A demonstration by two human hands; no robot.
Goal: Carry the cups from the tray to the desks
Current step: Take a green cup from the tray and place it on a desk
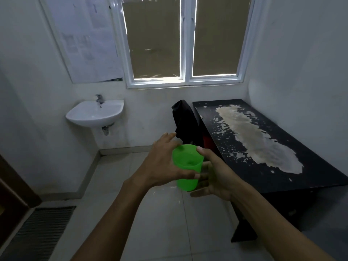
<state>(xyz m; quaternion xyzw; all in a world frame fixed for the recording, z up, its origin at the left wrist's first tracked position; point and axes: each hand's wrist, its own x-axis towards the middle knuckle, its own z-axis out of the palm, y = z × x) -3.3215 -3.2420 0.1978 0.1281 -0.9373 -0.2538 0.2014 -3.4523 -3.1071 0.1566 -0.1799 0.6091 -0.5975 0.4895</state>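
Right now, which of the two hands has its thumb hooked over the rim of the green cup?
The right hand: its thumb rests on the rim of the green cup. The left hand only wraps the cup's side, thumb lower down.

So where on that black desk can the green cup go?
The whole black desk top is bare of objects. A long worn pale patch runs down its middle. Smoother dark strips lie along the near left edge and beside the right wall. Both hands hold the green cup over the floor.
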